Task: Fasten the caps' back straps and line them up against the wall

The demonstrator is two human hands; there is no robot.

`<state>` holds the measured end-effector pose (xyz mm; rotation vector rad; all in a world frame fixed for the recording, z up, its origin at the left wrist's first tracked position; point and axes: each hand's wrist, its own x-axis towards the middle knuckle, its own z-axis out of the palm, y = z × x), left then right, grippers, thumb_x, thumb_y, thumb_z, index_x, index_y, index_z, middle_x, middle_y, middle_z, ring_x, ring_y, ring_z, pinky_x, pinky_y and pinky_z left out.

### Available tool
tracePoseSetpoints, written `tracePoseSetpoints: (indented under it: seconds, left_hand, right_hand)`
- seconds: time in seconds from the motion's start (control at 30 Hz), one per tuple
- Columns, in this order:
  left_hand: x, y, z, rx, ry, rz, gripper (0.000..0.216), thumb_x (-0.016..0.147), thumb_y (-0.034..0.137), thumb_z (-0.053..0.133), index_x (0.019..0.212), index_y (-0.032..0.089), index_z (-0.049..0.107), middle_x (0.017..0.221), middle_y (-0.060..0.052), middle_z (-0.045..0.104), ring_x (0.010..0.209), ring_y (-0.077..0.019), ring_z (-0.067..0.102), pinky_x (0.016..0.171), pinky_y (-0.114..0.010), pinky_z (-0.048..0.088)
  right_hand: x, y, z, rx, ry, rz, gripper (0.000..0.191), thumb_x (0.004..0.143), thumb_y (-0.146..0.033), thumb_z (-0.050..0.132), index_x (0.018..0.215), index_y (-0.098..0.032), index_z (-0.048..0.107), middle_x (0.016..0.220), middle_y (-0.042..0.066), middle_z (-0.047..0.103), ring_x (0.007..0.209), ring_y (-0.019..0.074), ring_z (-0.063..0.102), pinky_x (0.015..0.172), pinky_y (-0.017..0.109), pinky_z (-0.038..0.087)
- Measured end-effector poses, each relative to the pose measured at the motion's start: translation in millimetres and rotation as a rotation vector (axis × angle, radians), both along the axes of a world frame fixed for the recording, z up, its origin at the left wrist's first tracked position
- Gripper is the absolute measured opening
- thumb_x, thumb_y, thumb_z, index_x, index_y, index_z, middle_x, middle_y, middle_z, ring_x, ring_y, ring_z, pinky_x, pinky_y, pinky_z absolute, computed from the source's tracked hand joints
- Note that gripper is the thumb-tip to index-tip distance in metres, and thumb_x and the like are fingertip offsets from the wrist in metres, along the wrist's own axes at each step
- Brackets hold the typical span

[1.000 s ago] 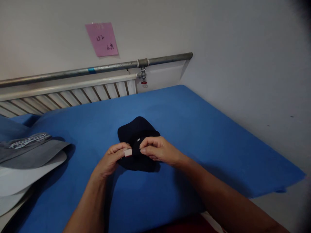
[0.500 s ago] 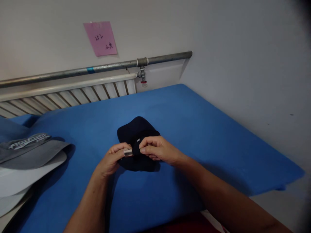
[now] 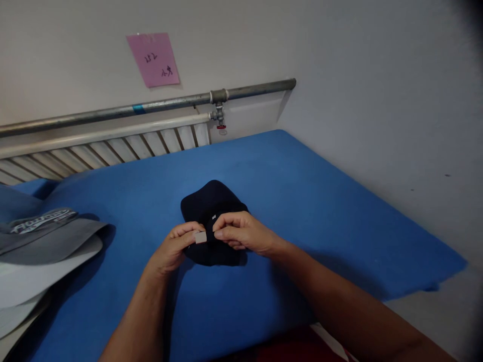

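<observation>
The dark cap (image 3: 213,197) lies on the blue table (image 3: 132,201) straight in front of you, its brim on the far side and the rest of it under and just beyond your fingers. Your left hand (image 3: 171,251) has its grip closed, thumb uppermost, at the left end of a pale clasp (image 3: 200,238); the fingers behind are partly hidden. Your right hand (image 3: 249,235) is drawn into a pinch, thumb against forefinger, on what looks like a dark strap (image 3: 210,237) of the cap; dark on dark, you cannot tell exactly how much cloth sits between the tips.

The relation that matters is the line between your two grips. The clasp's long side runs crosswise along it, from left thumb towards right fingertips, rising only slightly to the right. Your left hand is the nearer one, touching the clasp; your right is just beside it, with a short dark stretch between. A small white mark (image 3: 214,217) shows just beyond that line.

Well apart on your left lie a grey cap (image 3: 56,244) and some pale caps (image 3: 53,271) under it.
</observation>
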<state>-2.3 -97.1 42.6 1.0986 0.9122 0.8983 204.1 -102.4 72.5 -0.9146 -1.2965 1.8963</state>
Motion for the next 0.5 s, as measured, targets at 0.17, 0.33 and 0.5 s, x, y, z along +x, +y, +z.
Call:
tracePoseSetpoints:
  seconds: [0.17, 0.33, 0.5]
  left_hand:
    - [-2.2, 0.5, -3.4, 0.009, -0.026, -0.011, 0.022, 0.069, 0.039, 0.077, 0.068, 0.017, 0.073, 0.062, 0.001, 0.06, 0.055, -0.0074, 0.046, 0.053, -0.019, 0.034]
    - [-2.4, 1.1, -4.7, -0.011, -0.036, -0.012, 0.024, 0.067, 0.04, 0.079, 0.068, 0.017, 0.073, 0.064, 0.001, 0.061, 0.057, -0.0075, 0.048, 0.055, -0.018, 0.035]
    - [-0.1, 0.7, -1.9, -0.017, -0.01, 0.004, 0.022, 0.064, 0.038, 0.08, 0.067, 0.017, 0.073, 0.061, 0.001, 0.06, 0.054, -0.0078, 0.046, 0.053, -0.019, 0.035]
  right_hand:
    - [0.2, 0.6, -2.0, -0.028, 0.05, -0.007, 0.013, 0.071, -0.025, 0.069, 0.072, -0.016, 0.06, 0.052, -0.009, 0.043, 0.042, 0.0022, 0.031, 0.038, 0.016, 0.02]
    - [-0.3, 1.4, -3.9, -0.013, 0.038, 0.002, 0.012, 0.071, -0.024, 0.069, 0.072, -0.015, 0.061, 0.053, -0.008, 0.045, 0.042, 0.0022, 0.033, 0.038, 0.016, 0.022]
    - [-0.5, 1.8, -3.5, -0.016, 0.029, 0.019, 0.01, 0.071, -0.022, 0.068, 0.072, -0.016, 0.061, 0.052, -0.009, 0.045, 0.041, 0.0019, 0.033, 0.037, 0.016, 0.022]
